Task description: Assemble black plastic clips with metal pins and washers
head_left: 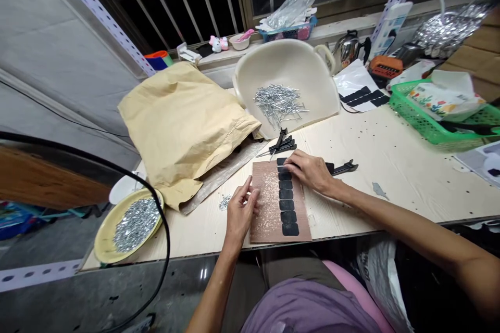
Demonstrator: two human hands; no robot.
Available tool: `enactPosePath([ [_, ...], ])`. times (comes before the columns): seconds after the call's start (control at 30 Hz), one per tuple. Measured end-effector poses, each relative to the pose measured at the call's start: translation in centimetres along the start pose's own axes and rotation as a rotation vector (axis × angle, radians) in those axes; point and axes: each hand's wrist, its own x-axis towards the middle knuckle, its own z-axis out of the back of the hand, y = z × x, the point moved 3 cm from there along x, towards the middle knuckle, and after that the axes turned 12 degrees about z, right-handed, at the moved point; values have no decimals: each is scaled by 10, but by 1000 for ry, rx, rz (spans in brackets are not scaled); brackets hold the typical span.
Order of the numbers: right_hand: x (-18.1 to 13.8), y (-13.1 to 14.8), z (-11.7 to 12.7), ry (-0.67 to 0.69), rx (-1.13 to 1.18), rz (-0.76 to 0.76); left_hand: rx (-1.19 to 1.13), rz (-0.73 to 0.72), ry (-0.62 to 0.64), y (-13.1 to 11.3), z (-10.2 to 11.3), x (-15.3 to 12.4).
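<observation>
While the thumb and fingertips of my right hand (pixel 310 171) are drawn together over the far end of a black strip (pixel 289 217), I cannot tell whether they pinch the strip itself or the thin pale piece showing beside them. From that grip the strip runs back toward me as a row of rounded segments, lying along the right side of a brown board (pixel 265 218) speckled with pale flecks. My left hand (pixel 241 210) is to the left of the grip and nearer me, at the board's left edge, thumb apart from the fingers, with nothing visible held in it; whether it touches the board I cannot tell.

Just beyond my right fingertips lie several black wrench-shaped pieces (pixel 284 144), and another black wrench (pixel 346 167) sticks out to the right from behind my hand. Farther beyond the grip, a cream basin (pixel 320 83) holds a pile of silvery rods (pixel 278 101). Just left of my left hand sits a small silvery heap (pixel 224 202); farther left, a yellow bowl (pixel 103 234) holds many small silvery pieces (pixel 136 223). Well to the right of my grip stands a green basket (pixel 416 119).
</observation>
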Motion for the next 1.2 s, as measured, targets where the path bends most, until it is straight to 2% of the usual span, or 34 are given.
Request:
enactPosePath([
  [0.07, 1, -19, -3, 13, -94, 28, 97, -36, -12, 4, -5, -1],
  [0.13, -6, -27, -10, 29, -128, 93, 235, -119, -31, 7, -11, -3],
  [0.2, -20, -20, -16, 56, -99, 198, 359, -205, -63, 9, -17, -5],
  [0.3, -41, 3, -21, 168, -14, 461, 455, -272, -108, 13, -25, -8],
  [0.37, -43, 9, -18, 210, 3, 536, 483, -297, -135, 15, -28, -9],
  [0.5, -25, -4, -9, 88, -62, 259, 521, -308, -181, 16, -28, -9],
  [0.53, -24, -4, -8, 74, -69, 233, 527, -308, -188, 17, -28, -9],
  [0.67, -32, 12, -15, 212, 11, 526, 533, -315, -207, 17, -27, -9],
  [0.7, -31, 10, -15, 210, 13, 516, 533, -317, -211, 17, -27, -10],
  [0.83, -16, -14, -11, 70, -36, 225, 537, -317, -216, 16, -27, -11],
  [0.87, -15, -15, -11, 71, -30, 227, 537, -315, -214, 16, -27, -11],
  [1.0, -21, -5, -16, 205, 27, 463, 533, -319, -219, 16, -27, -11],
  [1.03, -21, -5, -16, 203, 30, 447, 530, -325, -222, 16, -27, -11],
  [1.13, -14, -13, -12, 131, 2, 262, 523, -340, -227, 16, -27, -12],
  [1.2, -14, -12, -13, 148, -7, 269, 529, -344, -230, 16, -27, -12],
])
